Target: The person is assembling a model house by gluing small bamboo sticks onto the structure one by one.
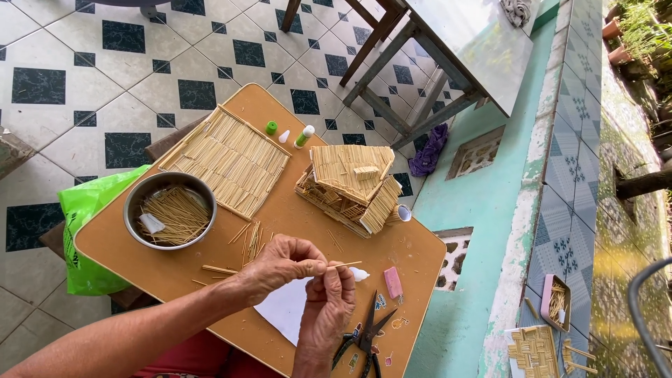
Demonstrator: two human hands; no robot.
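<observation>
Nearest, left hand and right hand, both pinched shut on one thin stick. Beyond: loose sticks in bowl, flat stick mat complete, stick house roofed, apparently near finished.

Green plastic bag at table's left edge; 1 green-capped glue bottle near stick house.

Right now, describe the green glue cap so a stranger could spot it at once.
Start at the brown table and find the flat stick mat. Just past its far corner, beside a white nozzle and glue bottle, sits the glue cap: the only small, round, all-green piece.
</observation>
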